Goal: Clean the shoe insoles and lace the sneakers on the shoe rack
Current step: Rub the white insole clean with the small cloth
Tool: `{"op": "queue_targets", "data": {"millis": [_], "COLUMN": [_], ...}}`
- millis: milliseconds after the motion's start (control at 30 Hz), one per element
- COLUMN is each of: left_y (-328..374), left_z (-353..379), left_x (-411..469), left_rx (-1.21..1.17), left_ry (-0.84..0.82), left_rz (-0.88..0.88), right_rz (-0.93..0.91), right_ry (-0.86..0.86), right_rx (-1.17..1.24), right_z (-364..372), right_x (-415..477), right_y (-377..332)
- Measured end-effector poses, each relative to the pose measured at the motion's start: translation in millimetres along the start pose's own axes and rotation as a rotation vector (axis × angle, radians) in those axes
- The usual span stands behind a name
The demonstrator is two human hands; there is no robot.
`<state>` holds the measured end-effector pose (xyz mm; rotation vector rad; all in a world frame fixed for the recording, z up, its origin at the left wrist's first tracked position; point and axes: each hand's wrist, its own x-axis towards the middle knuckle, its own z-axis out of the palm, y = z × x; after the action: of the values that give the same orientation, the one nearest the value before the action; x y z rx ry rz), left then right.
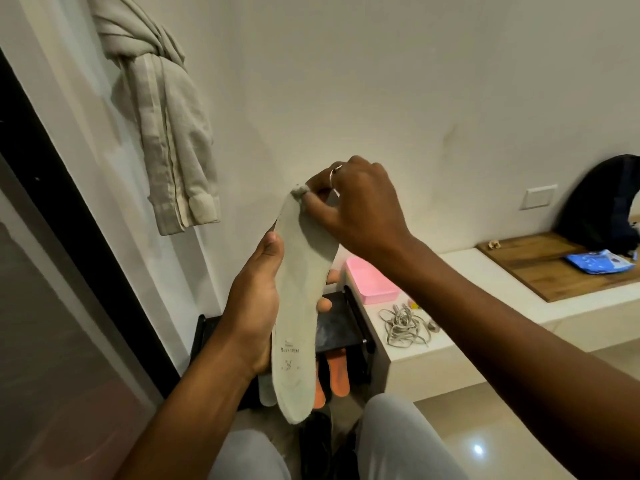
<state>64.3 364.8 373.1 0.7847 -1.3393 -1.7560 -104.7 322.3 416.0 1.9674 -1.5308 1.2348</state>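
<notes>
A person holds a pale insole (pixel 301 306) upright in front of a white wall, above a dark shoe rack (pixel 341 327). The likely risk is the thin insole bending or slipping down towards the rack if the pull at its tip is harder than the hold at its middle; loosened dirt could also drop onto the grey laces (pixel 403 325) lying on the white counter (pixel 571 308) just beside. The left hand (pixel 254 306) wraps the insole's middle, thumb on the near edge, fingertips curled round the far edge. The right hand (pixel 360 209) has its fingers pinched together on a small grey clump (pixel 298 192), lint or cloth, at the insole's top tip.
</notes>
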Motion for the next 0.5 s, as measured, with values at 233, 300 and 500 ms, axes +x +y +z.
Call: {"op": "queue_targets", "data": {"millis": [233, 300, 500], "left_y": [1, 2, 2], "left_z": [0, 1, 0], "left_x": [-1, -1, 0], "left_rx": [0.002, 0.000, -0.060], "left_ry": [-0.001, 0.006, 0.014], "left_rz": [-0.005, 0.003, 0.026], "right_rz": [0.030, 0.057, -0.037], "right_ry": [0.015, 0.028, -0.061], "right_rx": [-0.032, -0.045, -0.067], "right_z": [-1, -4, -8], "right_x": [-5, -6, -28], "right_y": [7, 12, 5]}}
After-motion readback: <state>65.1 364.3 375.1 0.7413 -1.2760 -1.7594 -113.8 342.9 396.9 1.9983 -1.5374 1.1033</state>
